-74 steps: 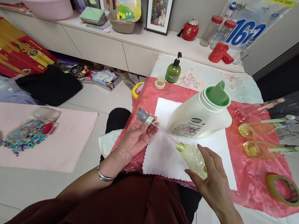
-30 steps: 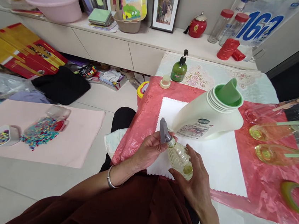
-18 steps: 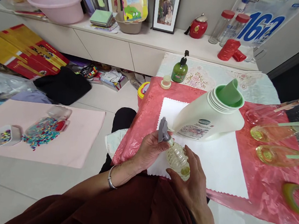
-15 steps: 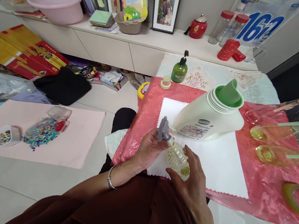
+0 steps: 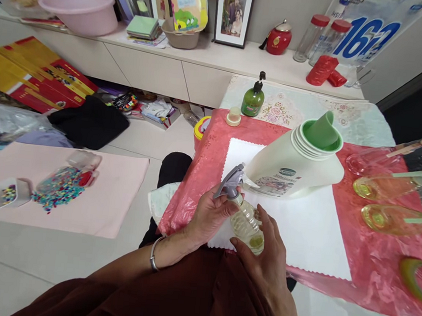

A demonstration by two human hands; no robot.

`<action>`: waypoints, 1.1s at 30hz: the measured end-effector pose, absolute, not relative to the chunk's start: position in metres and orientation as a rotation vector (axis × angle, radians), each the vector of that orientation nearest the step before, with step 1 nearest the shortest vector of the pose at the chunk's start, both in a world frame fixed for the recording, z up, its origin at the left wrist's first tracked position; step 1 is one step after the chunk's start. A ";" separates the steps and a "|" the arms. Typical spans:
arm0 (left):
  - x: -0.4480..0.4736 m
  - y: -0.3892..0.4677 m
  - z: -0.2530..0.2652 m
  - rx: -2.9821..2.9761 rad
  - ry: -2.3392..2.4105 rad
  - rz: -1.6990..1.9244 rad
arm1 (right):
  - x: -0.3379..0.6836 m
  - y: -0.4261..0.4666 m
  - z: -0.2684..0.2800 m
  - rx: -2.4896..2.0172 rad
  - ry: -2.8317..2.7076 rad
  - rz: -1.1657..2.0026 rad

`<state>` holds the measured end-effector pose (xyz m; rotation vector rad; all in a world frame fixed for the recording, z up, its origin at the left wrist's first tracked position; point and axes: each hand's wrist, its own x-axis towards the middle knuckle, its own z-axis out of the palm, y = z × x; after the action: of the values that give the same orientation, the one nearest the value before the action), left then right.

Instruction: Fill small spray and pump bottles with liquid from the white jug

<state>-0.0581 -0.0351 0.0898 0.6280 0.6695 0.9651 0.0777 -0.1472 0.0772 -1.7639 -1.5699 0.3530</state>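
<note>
A clear spray bottle (image 5: 248, 221) with a little yellowish liquid at its base is tilted between my two hands. My left hand (image 5: 211, 211) is closed around the neck, just under the grey trigger head (image 5: 231, 183). Around the lower body curl the thumb and fingers of my right hand (image 5: 267, 252). The white nozzle points right, toward a big pale-green jug (image 5: 289, 161). That jug stands uncapped on a white scalloped sheet (image 5: 311, 239), its mouth holding a green spouted insert (image 5: 325, 132).
Red plastic sheeting (image 5: 380, 266) covers the table. A green pump bottle (image 5: 252, 101) and a pale cap (image 5: 234, 116) sit beyond the sheet. Bottles with yellow liquid (image 5: 381, 218) and a tape roll (image 5: 418, 283) lie right. A pink board (image 5: 117, 193) with coloured pieces is at left.
The trigger head has turned, so its white nozzle now shows on the right and the lever on the left. The bottle and both hands have shifted slightly left.
</note>
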 end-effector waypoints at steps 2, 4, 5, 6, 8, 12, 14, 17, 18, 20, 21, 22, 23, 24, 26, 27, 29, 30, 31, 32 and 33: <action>-0.058 -0.034 0.089 0.617 0.686 0.970 | 0.077 -0.147 0.077 -1.749 -1.572 0.367; -0.060 -0.032 0.090 0.604 0.681 0.959 | 0.077 -0.147 0.076 -1.749 -1.562 0.398; -0.061 -0.031 0.091 0.607 0.673 0.948 | 0.077 -0.147 0.076 -1.749 -1.554 0.419; -0.062 -0.030 0.092 0.619 0.664 0.942 | 0.077 -0.147 0.075 -1.747 -1.546 0.440; -0.064 -0.029 0.095 0.654 0.639 0.937 | 0.077 -0.148 0.075 -1.735 -1.535 0.464; -0.066 -0.033 0.100 0.672 0.600 0.908 | 0.076 -0.147 0.076 -1.732 -1.523 0.444; -0.065 -0.036 0.100 0.657 0.600 0.908 | 0.075 -0.147 0.077 -1.721 -1.528 0.434; -0.062 -0.037 0.098 0.634 0.619 0.943 | 0.073 -0.146 0.079 -1.681 -1.547 0.438; -0.062 -0.036 0.097 0.622 0.630 0.949 | 0.073 -0.146 0.079 -1.675 -1.546 0.441; -0.063 -0.034 0.097 0.596 0.649 0.936 | 0.073 -0.146 0.080 -1.670 -1.538 0.456; -0.064 -0.033 0.097 0.588 0.651 0.924 | 0.073 -0.146 0.080 -1.670 -1.531 0.469; -0.065 -0.032 0.097 0.585 0.646 0.913 | 0.073 -0.146 0.079 -1.668 -1.525 0.487; -0.067 -0.031 0.097 0.587 0.634 0.905 | 0.074 -0.146 0.079 -1.662 -1.521 0.509; -0.068 -0.031 0.097 0.593 0.616 0.905 | 0.074 -0.146 0.079 -1.656 -1.516 0.526; -0.069 -0.031 0.098 0.613 0.570 0.913 | 0.074 -0.146 0.077 -1.652 -1.502 0.538; -0.069 -0.031 0.098 0.625 0.551 0.912 | 0.074 -0.146 0.077 -1.655 -1.494 0.536; -0.068 -0.033 0.098 0.645 0.535 0.895 | 0.074 -0.146 0.076 -1.666 -1.479 0.518; -0.067 -0.034 0.097 0.653 0.537 0.891 | 0.074 -0.146 0.076 -1.670 -1.477 0.507; -0.066 -0.034 0.096 0.655 0.543 0.900 | 0.073 -0.146 0.076 -1.669 -1.481 0.501; -0.065 -0.035 0.096 0.651 0.557 0.919 | 0.073 -0.146 0.076 -1.664 -1.487 0.498; -0.064 -0.035 0.095 0.640 0.579 0.941 | 0.073 -0.146 0.077 -1.657 -1.495 0.500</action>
<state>-0.0642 -0.0347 0.0951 0.6401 0.5789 0.9406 0.0726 -0.1455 0.0772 -1.6574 -1.4948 0.5003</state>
